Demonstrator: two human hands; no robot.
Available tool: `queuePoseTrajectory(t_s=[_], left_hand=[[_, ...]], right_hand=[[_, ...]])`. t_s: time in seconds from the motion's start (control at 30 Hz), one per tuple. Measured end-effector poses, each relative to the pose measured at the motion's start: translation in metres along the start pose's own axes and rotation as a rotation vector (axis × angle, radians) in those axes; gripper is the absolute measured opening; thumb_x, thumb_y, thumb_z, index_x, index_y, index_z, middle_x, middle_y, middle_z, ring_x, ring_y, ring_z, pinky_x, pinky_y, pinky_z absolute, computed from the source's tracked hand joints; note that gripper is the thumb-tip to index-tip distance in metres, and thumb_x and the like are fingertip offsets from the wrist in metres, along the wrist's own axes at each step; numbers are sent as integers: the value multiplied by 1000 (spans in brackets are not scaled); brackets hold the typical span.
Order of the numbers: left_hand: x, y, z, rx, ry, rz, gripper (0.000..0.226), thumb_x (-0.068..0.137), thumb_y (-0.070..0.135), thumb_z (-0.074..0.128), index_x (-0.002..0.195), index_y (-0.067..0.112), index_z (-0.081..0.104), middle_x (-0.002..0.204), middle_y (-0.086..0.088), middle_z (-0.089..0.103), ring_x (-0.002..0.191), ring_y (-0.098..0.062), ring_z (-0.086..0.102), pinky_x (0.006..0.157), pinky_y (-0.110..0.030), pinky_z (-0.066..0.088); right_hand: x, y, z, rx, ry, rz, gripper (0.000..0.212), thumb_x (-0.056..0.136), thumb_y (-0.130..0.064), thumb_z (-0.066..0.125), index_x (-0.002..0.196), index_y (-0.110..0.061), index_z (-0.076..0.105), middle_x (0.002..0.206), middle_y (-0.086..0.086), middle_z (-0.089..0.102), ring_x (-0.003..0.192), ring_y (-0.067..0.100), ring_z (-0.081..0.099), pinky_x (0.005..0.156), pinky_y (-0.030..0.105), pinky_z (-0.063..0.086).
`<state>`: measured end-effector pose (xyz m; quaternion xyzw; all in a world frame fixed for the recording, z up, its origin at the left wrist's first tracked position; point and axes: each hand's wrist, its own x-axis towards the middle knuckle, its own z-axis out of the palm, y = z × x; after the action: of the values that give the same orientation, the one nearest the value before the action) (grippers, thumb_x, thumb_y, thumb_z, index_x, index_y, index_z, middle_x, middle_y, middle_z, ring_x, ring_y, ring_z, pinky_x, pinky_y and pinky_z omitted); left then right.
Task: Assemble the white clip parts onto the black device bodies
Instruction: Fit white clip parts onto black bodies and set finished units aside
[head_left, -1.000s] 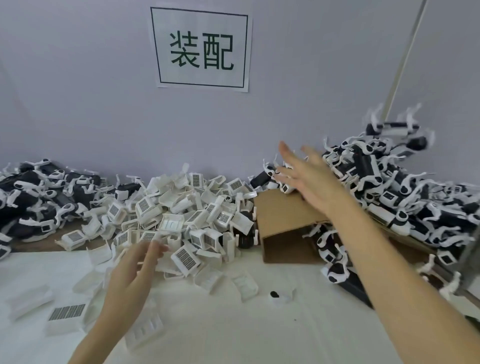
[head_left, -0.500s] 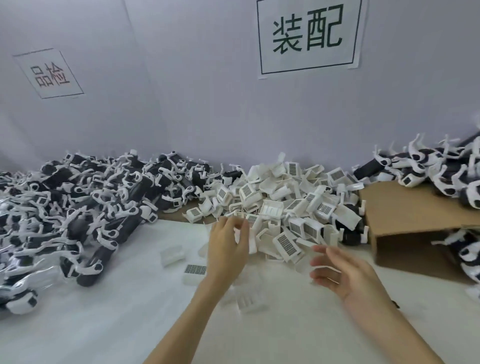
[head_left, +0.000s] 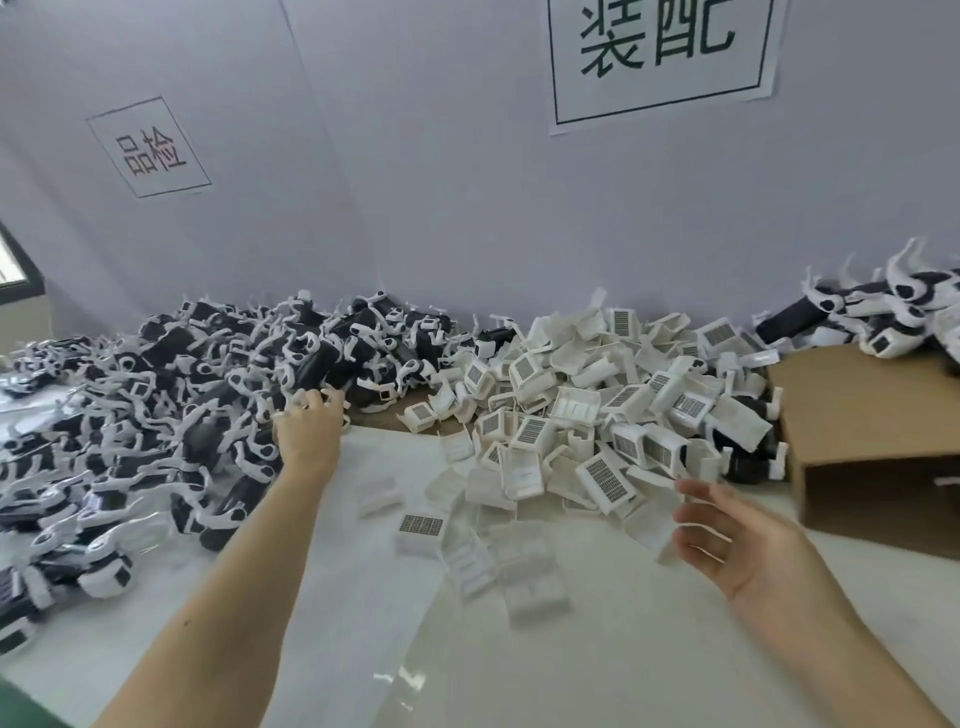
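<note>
Right now my left hand (head_left: 307, 435) reaches into the edge of the pile of black device bodies (head_left: 171, 400) on my left, its fingertips (head_left: 311, 401) curled against one dark body; whether they have truly closed on it I cannot tell. My right hand (head_left: 737, 535) floats above the white table cover (head_left: 597, 670), palm turned inward, fingers loose and spread, holding nothing, just beside the near edge of the heap of white clip parts (head_left: 613, 410). That heap lies in the middle against the wall, with a few loose clips scattered toward me. A cardboard box (head_left: 872, 415) sits to the right of the clips, with more black-and-white devices (head_left: 893, 312) piled behind it. Two paper signs, one large (head_left: 660, 57) and one small (head_left: 148, 148), hang on the wall.
</note>
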<state>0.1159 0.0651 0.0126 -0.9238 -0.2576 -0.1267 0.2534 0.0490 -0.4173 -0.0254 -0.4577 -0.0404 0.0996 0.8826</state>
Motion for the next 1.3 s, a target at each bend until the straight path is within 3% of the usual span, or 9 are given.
queuePoseTrajectory(t_s=[0.2,0.33,0.47,0.57,0.7,0.83,1.0,1.17,1.3], left_hand=[[-2,18,-17,-79,188,153,63,93,1,62,152,17,45,128,-10,60,106,-35,69,97,-46,52],[-18,51,-62,-553,380,245,53,96,-5,59,146,12,53,129,-14,63,92,-28,67,81,-38,53],[-71,99,-126,-1185,512,373,46,98,12,72,141,20,58,129,-2,64,93,-17,65,75,-29,52],[-130,135,-160,-1731,363,351,47,96,15,77,131,35,54,119,14,66,91,-16,72,75,-32,61],[-195,174,-174,-2187,33,286,43,97,12,77,127,29,51,110,9,70,83,-25,78,73,-35,64],[-220,187,-165,-2298,-90,266,41,99,5,73,126,18,45,115,-7,68,91,-33,78,77,-39,66],[-220,183,-154,-2171,-151,295,41,100,13,73,125,22,42,122,-10,64,86,-30,81,65,-36,65],[-213,182,-147,-2273,-526,221,60,83,46,84,126,20,52,130,-15,68,102,-33,78,108,-52,54],[-213,184,-148,-2409,-631,157,64,83,47,85,118,6,51,113,-17,77,108,-32,77,109,-46,55]], right_hand=[[-2,0,2,-49,-6,15,29,103,-21,54,109,-1,75,85,16,70,68,23,70,59,29,60],[-2,0,1,-62,-8,21,31,100,-23,56,111,0,74,86,16,70,69,24,69,60,29,60],[-4,-2,7,-61,-6,29,35,98,-25,58,119,-1,72,91,18,72,71,25,71,62,31,61],[-9,-6,11,-63,6,-6,37,96,-27,61,128,-10,70,111,22,74,90,35,76,68,35,64],[-19,-11,16,-42,-3,41,42,98,-48,61,134,-27,67,117,23,74,108,51,71,71,41,64],[-20,-15,13,-74,65,62,42,100,-53,56,134,-28,63,117,26,74,101,52,73,74,40,64],[-19,-16,7,-56,133,-23,22,98,-35,69,108,-17,74,116,31,71,93,44,74,84,43,63],[-16,-17,2,-65,159,-160,38,87,-15,78,123,-21,67,113,19,75,98,34,75,83,35,62],[-15,-14,2,-193,64,-199,39,95,-24,74,131,-13,67,123,17,73,121,31,68,100,39,53]])
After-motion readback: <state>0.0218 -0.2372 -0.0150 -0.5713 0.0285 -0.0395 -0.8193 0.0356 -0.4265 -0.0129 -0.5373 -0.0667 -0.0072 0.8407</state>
